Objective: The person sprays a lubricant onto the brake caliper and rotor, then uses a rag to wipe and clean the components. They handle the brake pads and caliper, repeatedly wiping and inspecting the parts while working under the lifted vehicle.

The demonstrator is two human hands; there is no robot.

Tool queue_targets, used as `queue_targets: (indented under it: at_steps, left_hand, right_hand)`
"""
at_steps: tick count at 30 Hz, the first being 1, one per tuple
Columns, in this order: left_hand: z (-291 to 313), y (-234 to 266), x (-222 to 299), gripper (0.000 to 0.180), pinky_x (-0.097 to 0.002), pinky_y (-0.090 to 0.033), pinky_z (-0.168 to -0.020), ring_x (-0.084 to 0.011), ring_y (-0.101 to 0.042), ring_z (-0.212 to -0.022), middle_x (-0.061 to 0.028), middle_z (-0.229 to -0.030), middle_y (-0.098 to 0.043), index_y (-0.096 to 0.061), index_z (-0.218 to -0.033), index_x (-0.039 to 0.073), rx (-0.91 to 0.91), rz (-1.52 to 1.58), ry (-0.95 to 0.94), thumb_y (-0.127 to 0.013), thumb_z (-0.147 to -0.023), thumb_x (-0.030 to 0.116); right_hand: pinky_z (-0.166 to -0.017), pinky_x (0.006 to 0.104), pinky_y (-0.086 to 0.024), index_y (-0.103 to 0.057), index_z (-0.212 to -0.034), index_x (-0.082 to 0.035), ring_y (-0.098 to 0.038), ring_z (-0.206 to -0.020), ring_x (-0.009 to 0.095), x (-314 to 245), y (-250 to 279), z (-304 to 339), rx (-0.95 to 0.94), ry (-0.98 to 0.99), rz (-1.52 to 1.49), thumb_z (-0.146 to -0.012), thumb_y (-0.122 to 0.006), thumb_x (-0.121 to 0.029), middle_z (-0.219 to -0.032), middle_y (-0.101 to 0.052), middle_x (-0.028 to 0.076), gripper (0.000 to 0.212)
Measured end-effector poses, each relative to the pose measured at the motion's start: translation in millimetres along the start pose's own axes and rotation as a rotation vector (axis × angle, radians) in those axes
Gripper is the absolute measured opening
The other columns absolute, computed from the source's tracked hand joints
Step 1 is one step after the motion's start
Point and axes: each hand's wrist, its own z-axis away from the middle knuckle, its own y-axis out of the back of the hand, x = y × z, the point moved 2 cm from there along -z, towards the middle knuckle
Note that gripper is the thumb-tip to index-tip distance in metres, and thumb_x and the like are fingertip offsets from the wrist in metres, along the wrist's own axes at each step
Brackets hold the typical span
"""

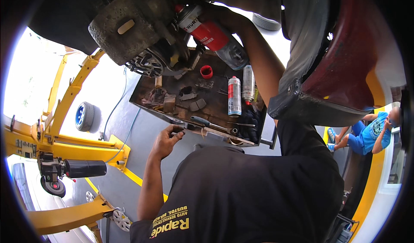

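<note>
My right hand [222, 19] is raised beside the brake caliper [125, 27], its fingers wrapped round a red, white and grey spray can [211, 36]. The can is tilted, its red top close to the brake assembly. Part of that hand is hidden behind the can. My left hand [166, 141] is at the near edge of a worn tool tray [142, 98], fingers curled in; whatever it may hold is too small and dark to name. Nearby lies a long-handled ratchet [213, 125]. Two more spray cans, one red and silver [234, 96], the other silver [248, 84], lie in the tray.
A red ring-shaped cap [206, 72], brake pads [197, 105] and rags lie in the tray. A dark red car fender [345, 57] overhangs on the right. Yellow lift arms [77, 83] and a wheel [84, 116] are left; a person in blue [366, 133] is at far right.
</note>
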Motion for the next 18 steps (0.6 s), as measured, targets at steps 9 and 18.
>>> queue_targets:
  at_steps: [9,18]
  left_hand:
    - [21.3,-1.9,2.1,0.032,-0.0347,-0.054,-0.093,-0.0183,-0.069,-0.102,-0.0100,-0.117,-0.077,-0.068,-0.128,0.000,0.007,-0.061,0.036,-0.067,-0.104,0.022]
    - [29.6,-14.2,-4.3,0.036,-0.0367,-0.055,-0.097,-0.0208,-0.071,-0.107,-0.0118,-0.120,-0.076,-0.067,-0.130,0.001,-0.022,-0.068,0.090,-0.068,-0.104,0.025]
  right_hand:
    - [-0.093,0.0412,-0.060,-0.047,-0.155,-0.005,-0.071,-0.106,0.025,-9.7,-9.1,-4.8,-0.010,0.025,-0.048,-0.093,-0.073,-0.019,-0.128,-0.069,0.015,0.068]
    - [-0.093,0.0401,-0.059,-0.048,-0.155,-0.005,-0.071,-0.105,0.024,-15.0,-12.3,-10.6,-0.052,0.007,-0.040,-0.093,-0.074,-0.016,-0.125,-0.070,0.015,0.068]
